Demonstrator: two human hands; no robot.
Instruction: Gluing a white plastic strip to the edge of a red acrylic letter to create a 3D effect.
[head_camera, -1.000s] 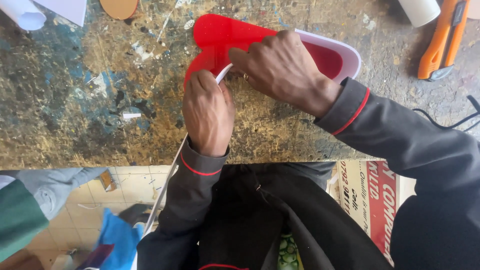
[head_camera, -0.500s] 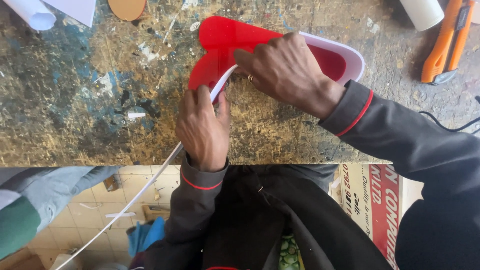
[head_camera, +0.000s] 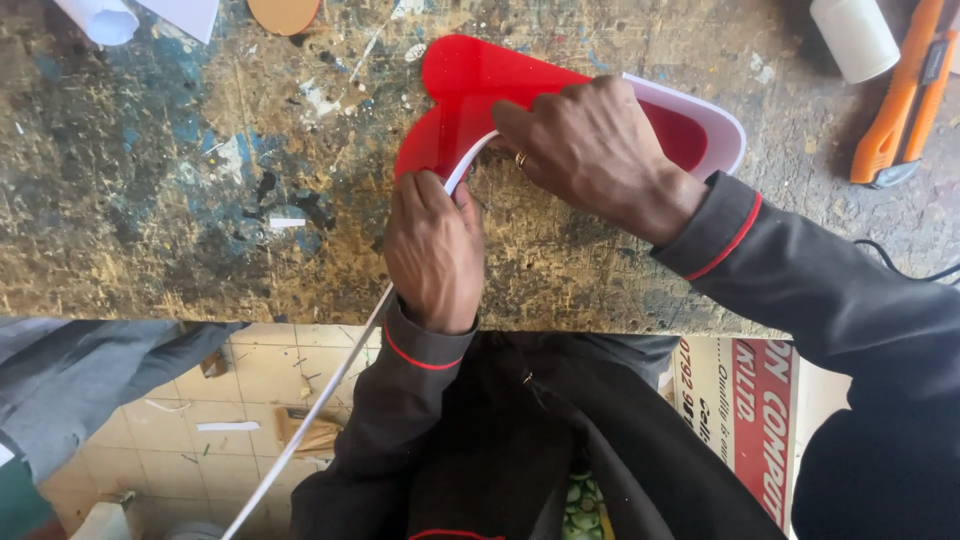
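The left hand (head_camera: 435, 250) lies knuckles-up near the front edge of the paint-spattered workbench (head_camera: 150, 200), fingers curled shut around a white strip (head_camera: 330, 385) that trails off the bench toward the tiled floor. The right hand (head_camera: 590, 150) reaches in from the right, fingers bent and pressing the strip against the edge of a red heart-shaped sheet (head_camera: 470, 90) lying flat mid-bench; its fingertips seem to pinch the strip, though the knuckles hide them. Bare bench lies open to the left, while an orange knife (head_camera: 900, 100) and white roll (head_camera: 855, 38) sit well apart at the right.

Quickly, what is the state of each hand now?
Left hand: closed, gripping the white strip.
Right hand: fingers curled, pressing the strip against the red panel.
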